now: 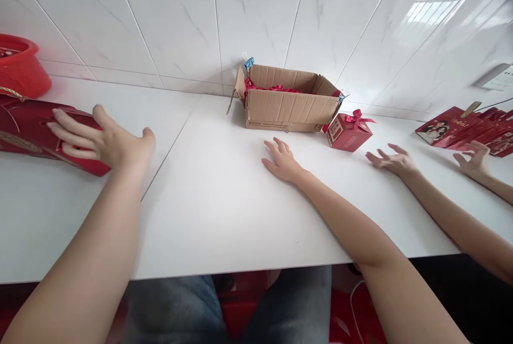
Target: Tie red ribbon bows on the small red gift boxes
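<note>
My left hand (110, 138) is open, fingers spread, at the right end of a dark red gift box (28, 127) with a twisted cord handle. Its fingers overlap the box in the view; I cannot tell whether they touch it. My right hand (284, 162) is over the white tabletop (208, 200), fingers apart and nothing in it. Just beyond it stands an open cardboard box (280, 111) holding red ribbons (276, 88), with blue binder clips at its corners. A small red gift box (348, 134) topped with a ribbon bow sits right of the cardboard box.
A red plastic basket (20, 74) stands at the back left. Another person's hands (393, 162) reach in from the right over the same table. Several red gift boxes (449, 129) stand at the far right, below a white wall socket (499, 78). A tiled wall (176, 23) bounds the back.
</note>
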Tool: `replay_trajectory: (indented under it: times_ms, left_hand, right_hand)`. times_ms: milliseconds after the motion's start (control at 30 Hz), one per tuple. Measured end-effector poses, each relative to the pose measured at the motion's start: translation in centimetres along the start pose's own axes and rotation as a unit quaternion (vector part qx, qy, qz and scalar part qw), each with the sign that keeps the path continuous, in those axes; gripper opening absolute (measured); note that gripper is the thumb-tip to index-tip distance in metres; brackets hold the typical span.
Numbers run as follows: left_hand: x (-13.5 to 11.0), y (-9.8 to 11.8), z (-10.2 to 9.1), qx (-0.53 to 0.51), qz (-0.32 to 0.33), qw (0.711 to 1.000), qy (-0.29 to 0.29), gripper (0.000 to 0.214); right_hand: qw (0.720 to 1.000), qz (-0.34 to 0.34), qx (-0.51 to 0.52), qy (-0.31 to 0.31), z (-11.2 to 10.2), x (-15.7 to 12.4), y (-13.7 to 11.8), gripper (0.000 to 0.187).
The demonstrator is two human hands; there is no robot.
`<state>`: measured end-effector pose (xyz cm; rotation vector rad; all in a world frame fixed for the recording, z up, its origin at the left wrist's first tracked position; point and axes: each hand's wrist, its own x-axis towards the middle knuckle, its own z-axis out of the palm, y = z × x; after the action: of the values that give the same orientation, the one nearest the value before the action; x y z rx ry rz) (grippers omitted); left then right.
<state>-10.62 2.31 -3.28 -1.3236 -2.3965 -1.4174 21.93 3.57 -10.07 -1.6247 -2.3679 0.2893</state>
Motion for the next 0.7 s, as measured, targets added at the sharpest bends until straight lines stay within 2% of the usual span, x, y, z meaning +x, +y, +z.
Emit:
replay_trajectory:
  times_ms: [67, 133, 200, 267, 367, 433, 500, 533, 633, 700]
  left_hand:
    - [0.8, -1.0, -0.1, 0.032, -0.005, 0.999, 0.0, 0.063]
    - [1.4, -1.6, -0.1, 0.046, -0.021, 0.999, 0.02, 0.059]
    - [1.7, -2.0, -0.2, 0.034, -0.038, 0.997, 0.065, 0.067]
    - [2.0, -2.5, -0.2, 0.008, -0.081, 0.99, 0.114, 0.084]
    - [2.5, -3.5, 0.1, -0.04, -0.157, 0.976, 0.146, 0.105]
    - [2.7, -4.0, 0.4, -0.051, -0.154, 0.974, 0.158, 0.105]
    - [2.5, -3.8, 0.7, -0.066, -0.121, 0.979, 0.148, 0.097]
    - [2.2, -3.4, 0.9, -0.071, -0.083, 0.984, 0.143, 0.094]
    - [0.2, -1.3, 2.1, -0.076, 0.128, 0.983, 0.105, 0.087]
    - [-1.8, 0.4, 3.6, -0.125, 0.201, 0.969, 0.074, 0.089]
  right_hand:
    - [1.0, 0.003, 0.016, 0.006, -0.1, 0.0, 0.6, 0.063]
    - [1.0, -0.008, 0.017, 0.01, -0.2, -0.1, 0.9, 0.061]
    - [1.0, -0.012, 0.018, 0.016, -0.1, -0.2, 1.0, 0.061]
    - [0.999, -0.016, 0.022, 0.02, 0.1, -0.2, 0.9, 0.061]
    - [0.999, -0.024, 0.023, 0.022, 0.3, -0.2, 1.0, 0.061]
    - [0.999, -0.028, 0.017, 0.023, 0.4, -0.2, 1.0, 0.061]
    - [0.999, -0.028, 0.013, 0.022, 0.4, -0.2, 1.1, 0.06]
    - [0.999, -0.028, 0.011, 0.021, 0.4, -0.2, 1.1, 0.06]
    - [0.999, -0.026, 0.01, 0.023, 0.3, -0.1, 1.1, 0.06]
    - [0.999, -0.025, 0.013, 0.024, 0.3, -0.1, 1.1, 0.06]
